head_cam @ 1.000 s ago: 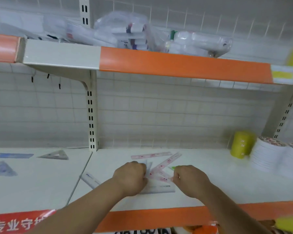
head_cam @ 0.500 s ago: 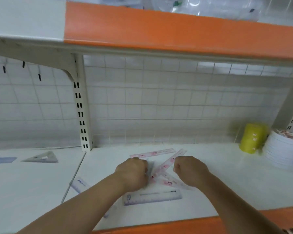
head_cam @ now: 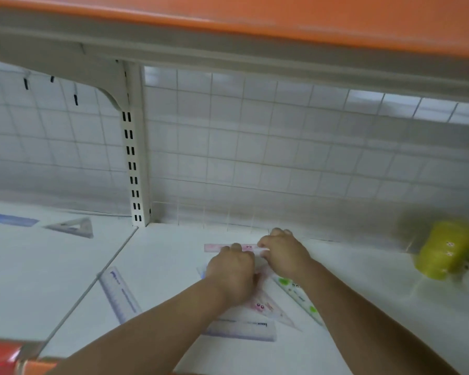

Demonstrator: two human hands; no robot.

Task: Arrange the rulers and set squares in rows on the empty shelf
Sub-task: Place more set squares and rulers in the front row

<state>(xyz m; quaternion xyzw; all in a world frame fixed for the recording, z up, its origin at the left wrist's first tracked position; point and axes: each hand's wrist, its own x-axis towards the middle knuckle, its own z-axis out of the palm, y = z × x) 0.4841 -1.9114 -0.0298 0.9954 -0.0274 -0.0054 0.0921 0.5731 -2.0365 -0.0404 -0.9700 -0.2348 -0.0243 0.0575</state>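
The right hand (head_cam: 283, 255) pinches the pink ruler (head_cam: 214, 247) at the back of the white shelf (head_cam: 173, 266). The left hand (head_cam: 229, 274) curls beside it; I cannot tell its grip. The ruler print is too blurry to read. A yellow roll (head_cam: 444, 250) stands far right.

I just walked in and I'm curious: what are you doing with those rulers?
A person is tidying a shelf. The right hand pinches a pink ruler near the back, and the left hand is at it too. Other rulers and a set square lie jumbled nearer the front.
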